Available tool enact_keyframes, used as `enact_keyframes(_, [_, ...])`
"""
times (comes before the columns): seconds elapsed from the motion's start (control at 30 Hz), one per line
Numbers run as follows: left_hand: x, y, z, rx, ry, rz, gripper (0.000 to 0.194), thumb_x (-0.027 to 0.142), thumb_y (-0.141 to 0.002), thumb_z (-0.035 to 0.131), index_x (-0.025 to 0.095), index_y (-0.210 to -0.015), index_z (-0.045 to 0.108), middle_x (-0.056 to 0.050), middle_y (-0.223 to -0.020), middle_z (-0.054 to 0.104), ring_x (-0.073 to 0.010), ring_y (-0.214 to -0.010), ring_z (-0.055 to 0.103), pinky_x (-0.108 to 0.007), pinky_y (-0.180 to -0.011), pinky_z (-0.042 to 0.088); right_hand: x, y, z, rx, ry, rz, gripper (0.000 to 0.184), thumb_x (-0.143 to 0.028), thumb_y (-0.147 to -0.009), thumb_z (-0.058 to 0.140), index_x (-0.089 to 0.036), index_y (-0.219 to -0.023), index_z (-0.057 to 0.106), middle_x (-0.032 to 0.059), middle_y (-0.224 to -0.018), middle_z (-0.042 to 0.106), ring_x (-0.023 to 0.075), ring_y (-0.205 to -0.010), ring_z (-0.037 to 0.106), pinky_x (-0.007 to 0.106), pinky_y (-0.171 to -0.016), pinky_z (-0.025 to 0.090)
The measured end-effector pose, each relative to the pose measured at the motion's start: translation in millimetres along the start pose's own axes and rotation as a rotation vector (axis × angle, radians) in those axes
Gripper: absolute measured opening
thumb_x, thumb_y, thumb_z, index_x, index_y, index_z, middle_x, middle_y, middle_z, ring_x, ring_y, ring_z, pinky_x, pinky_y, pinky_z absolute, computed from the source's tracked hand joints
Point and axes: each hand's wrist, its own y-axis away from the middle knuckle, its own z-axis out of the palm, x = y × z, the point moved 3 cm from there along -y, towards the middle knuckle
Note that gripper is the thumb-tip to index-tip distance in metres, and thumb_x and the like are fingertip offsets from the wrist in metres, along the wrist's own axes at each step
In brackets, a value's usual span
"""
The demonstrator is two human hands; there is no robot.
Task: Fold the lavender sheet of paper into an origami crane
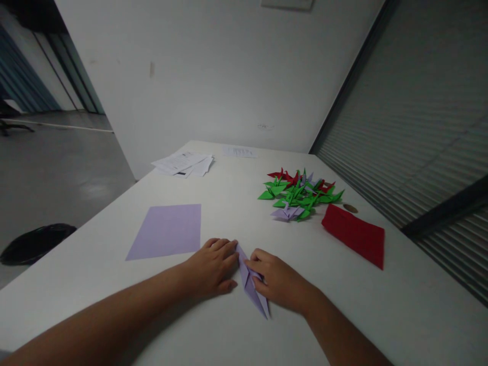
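- Along the far end of the room stands a white wall, with slatted blinds slanting down the right side and grey floor to the left.
- The white table reaches to that wall; its left edge drops off toward the floor, its right edge runs beside the blinds.
- On it, farther off, a heap of folded paper cranes, green, red and lilac; printed sheets overlap near the left edge.
- A flat lilac sheet lies left of the hands, red paper well to the right, with white tabletop between it and the right hand.
- The left hand lies loosely spread, fingertips on the paper's far end, thumb apart; the right has finger and thumb close together on its middle, whether pinching I cannot tell.
- Between them, flat on the table, is the folded lilac paper: slim, layered along its length, its near end narrowing to a point, angled rightward.
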Motion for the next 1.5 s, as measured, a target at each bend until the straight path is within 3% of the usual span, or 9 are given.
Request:
enact_keyframes(0.33, [1.5, 0.6, -4.8, -0.014, 0.034, 0.058, 0.064, 0.061, -0.094, 0.055, 0.024, -0.145, 0.05, -0.024, -0.154, 0.043, -0.0433, -0.135, 0.046, -0.062, -0.109, 0.038, -4.2, 1.9, -3.8, -0.069, 0.065, -0.043, 0.035, -0.006, -0.09, 0.055, -0.015, -0.121, 0.067, 0.0088, -0.111, 0.06, 0.0188, -0.096, 0.06, 0.029, -0.09, 0.05])
enact_keyframes(0.5, [1.0, 2.2, -4.6, -0.024, 0.035, 0.052, 0.064, 0.062, -0.096, 0.051, 0.023, -0.147, 0.051, -0.025, -0.157, 0.039, -0.0449, -0.137, 0.045, -0.065, -0.11, 0.037, -1.5, 1.6, -2.3, -0.054, 0.15, -0.075, 0.029, -0.008, -0.093, 0.054, -0.014, -0.117, 0.07, 0.0106, -0.107, 0.064, 0.0202, -0.091, 0.061, 0.031, -0.086, 0.051])
enact_keyframes(0.6, [2.2, 2.2, -5.9, -0.005, 0.034, 0.064, 0.062, 0.059, -0.096, 0.051, 0.02, -0.144, 0.053, -0.023, -0.158, 0.038, -0.0443, -0.141, 0.041, -0.063, -0.114, 0.034, 1.2, 0.1, 0.3, -0.025, 0.179, -0.11, 0.026, -0.007, -0.091, 0.056, -0.013, -0.112, 0.071, 0.0114, -0.105, 0.066, 0.0209, -0.089, 0.061, 0.031, -0.085, 0.051])
enact_keyframes(0.8, [5.3, 0.6, -7.1, 0.013, 0.078, 0.125, 0.055, 0.051, -0.099, 0.051, 0.014, -0.14, 0.055, -0.019, -0.153, 0.05, -0.035, -0.142, 0.045, -0.052, -0.12, 0.033, -1.0, -1.2, 2.3, -0.05, 0.255, -0.085, 0.025, -0.007, -0.092, 0.055, -0.011, -0.111, 0.071, 0.0125, -0.104, 0.067, 0.0214, -0.089, 0.06, 0.031, -0.083, 0.049])
enact_keyframes(1.5, [2.5, 3.7, -5.8, -0.027, 0.054, 0.131, 0.056, 0.053, -0.101, 0.045, 0.016, -0.142, 0.053, -0.017, -0.16, 0.043, -0.036, -0.147, 0.041, -0.054, -0.118, 0.035, -7.5, -2.1, 10.7, -0.024, 0.386, -0.044, 0.026, -0.008, -0.1, 0.046, -0.01, -0.107, 0.071, 0.0125, -0.099, 0.068, 0.0222, -0.087, 0.06, 0.031, -0.079, 0.043])
